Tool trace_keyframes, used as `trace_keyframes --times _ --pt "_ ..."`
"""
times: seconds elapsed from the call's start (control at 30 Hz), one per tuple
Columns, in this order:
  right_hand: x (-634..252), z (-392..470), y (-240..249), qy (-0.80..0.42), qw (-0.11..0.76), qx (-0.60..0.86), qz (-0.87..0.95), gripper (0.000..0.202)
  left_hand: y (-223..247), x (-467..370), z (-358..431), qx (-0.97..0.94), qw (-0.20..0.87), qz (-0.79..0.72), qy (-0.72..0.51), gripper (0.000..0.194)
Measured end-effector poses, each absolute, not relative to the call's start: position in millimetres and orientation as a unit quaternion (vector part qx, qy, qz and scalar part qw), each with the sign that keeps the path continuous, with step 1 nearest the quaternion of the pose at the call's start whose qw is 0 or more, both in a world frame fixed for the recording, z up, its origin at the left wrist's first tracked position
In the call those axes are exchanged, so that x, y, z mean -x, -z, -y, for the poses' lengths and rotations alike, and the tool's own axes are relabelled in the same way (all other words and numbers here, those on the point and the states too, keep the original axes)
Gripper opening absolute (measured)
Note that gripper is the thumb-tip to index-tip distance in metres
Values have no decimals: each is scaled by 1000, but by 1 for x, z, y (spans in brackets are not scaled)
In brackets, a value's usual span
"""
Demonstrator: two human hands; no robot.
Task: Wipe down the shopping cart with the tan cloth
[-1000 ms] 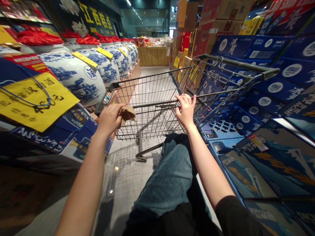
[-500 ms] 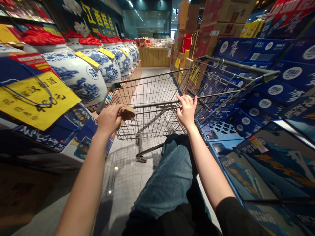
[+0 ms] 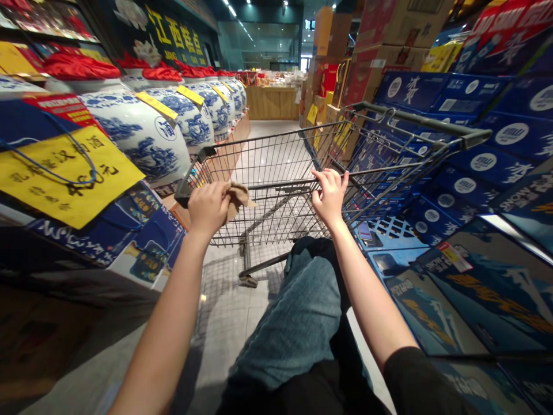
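A wire shopping cart (image 3: 276, 153) stands sideways across the aisle in front of me, its dark handle bar at the upper right. My left hand (image 3: 209, 208) is closed on a crumpled brown cloth (image 3: 237, 202) at the near top rim, towards the cart's left end. Around the middle of the same rim, my right hand (image 3: 330, 195) rests with its fingers spread over the bar and grips nothing else. Through the near wire side, the basket shows no goods apart from small coloured bits at its left end.
Large blue-and-white jars (image 3: 142, 135) with red cloth tops line the left, beside a gift box with a yellow sign (image 3: 69, 173). Stacked blue cartons (image 3: 510, 132) fill the right, near a blue crate (image 3: 395, 227) bearing a phone. A wooden counter (image 3: 272, 102) stands behind.
My left hand has moved right along the rim with the cloth, uncovering the cart's left corner. My right hand has hardly moved.
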State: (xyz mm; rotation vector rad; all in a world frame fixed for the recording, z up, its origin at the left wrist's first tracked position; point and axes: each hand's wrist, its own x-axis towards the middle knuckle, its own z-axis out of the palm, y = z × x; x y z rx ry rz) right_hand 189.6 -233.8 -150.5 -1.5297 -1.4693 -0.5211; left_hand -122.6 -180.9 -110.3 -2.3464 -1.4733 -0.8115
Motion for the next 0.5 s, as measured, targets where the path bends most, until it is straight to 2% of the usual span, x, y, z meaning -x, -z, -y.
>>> trace_keyframes --times 0.17,0.3,0.4,0.5 --pt "-189 233 151 223 460 622 593 53 94 107 176 772 135 575 234 55" --pt "-189 232 152 218 453 629 593 53 107 98 185 812 152 496 265 40" --pt "-189 232 152 227 450 629 592 53 115 92 188 824 150 463 289 39" --pt "-189 232 152 236 448 627 592 52 107 85 183 811 136 496 280 41"
